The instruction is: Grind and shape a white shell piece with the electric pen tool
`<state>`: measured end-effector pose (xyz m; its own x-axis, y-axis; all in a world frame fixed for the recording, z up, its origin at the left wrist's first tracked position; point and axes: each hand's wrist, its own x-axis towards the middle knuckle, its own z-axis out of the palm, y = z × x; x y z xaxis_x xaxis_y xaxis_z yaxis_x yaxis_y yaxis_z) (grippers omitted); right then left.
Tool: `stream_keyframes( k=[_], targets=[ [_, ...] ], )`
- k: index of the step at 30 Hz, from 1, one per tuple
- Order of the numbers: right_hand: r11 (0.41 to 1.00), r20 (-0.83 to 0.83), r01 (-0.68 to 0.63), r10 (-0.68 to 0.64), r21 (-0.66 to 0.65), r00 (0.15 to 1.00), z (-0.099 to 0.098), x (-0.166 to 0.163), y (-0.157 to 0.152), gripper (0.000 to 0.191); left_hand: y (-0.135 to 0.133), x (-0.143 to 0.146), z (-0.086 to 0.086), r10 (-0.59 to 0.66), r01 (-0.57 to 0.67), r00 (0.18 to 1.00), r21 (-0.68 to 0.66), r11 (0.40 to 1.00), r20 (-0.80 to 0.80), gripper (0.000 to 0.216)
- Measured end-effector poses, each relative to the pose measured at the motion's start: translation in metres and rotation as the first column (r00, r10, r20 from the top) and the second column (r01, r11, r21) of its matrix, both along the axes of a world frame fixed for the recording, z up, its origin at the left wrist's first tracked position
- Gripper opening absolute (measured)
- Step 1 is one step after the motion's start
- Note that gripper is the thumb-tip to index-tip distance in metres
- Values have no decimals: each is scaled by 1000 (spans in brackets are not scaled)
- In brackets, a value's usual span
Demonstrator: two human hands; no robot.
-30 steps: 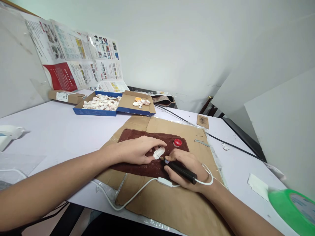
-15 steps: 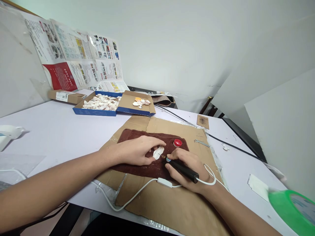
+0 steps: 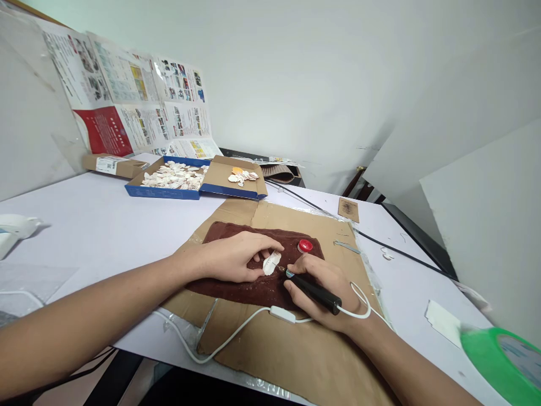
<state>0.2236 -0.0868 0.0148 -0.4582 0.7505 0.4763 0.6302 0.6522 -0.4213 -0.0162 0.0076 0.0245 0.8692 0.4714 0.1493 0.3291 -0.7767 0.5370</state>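
Note:
My left hand [image 3: 239, 256] grips a small white shell [image 3: 271, 263] between thumb and fingers, over a dark brown cloth [image 3: 240, 293]. In my right hand [image 3: 323, 282] is a black corded handheld drill [image 3: 315, 292], held like a pen. Its thin tip points left and meets the shell's face or comes very close; I cannot tell which. A white cord with an inline switch [image 3: 282, 314] runs from the drill's rear end across the cardboard. Just beyond my right hand, a small round red-rimmed container [image 3: 305, 246] rests on the cloth. Pale specks dot the cloth.
Cardboard [image 3: 287, 355] lies under the cloth. Behind stands an open blue box [image 3: 163, 193] full of white shells, with several more on its lid [image 3: 220, 175]. Tweezers [image 3: 347, 246] lie to the right, beyond them a black cable [image 3: 389, 242]. Green tape [image 3: 486, 355] sits front right.
The shell has tilted slightly in my left fingers, and the left hand has shifted a little. My right hand and the drill stay nearly in place.

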Motion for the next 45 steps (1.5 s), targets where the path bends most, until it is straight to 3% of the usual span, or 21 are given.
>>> stream_keyframes(
  k=[5,11,16,21,25,36,45],
  targets=[
    [999,-7,-51,51,-10,999,-3,1,0,8,1,-1,-1,-12,12,1000,-15,1000,17,57],
    [1000,-29,27,-27,11,999,-5,1,1,12,2,-1,-3,-50,50,997,-5,999,53,57],
    [997,-21,-66,65,-28,998,-2,1,1,10,3,-1,-5,-66,66,996,4,998,64,57],
    [1000,-60,22,-23,-18,998,-5,3,1,11,3,-2,-5,-64,65,996,-9,998,64,58],
    [999,-65,-26,23,-46,998,-6,4,1,13,4,-2,-6,-70,71,995,-9,997,66,58],
    [994,-72,58,-65,-92,995,-5,4,-1,11,3,-1,-6,-70,68,996,25,997,60,53],
    [990,-99,12,-25,-138,995,-7,-2,-1,9,4,0,-6,-67,68,995,-9,998,73,53]
  ],
)
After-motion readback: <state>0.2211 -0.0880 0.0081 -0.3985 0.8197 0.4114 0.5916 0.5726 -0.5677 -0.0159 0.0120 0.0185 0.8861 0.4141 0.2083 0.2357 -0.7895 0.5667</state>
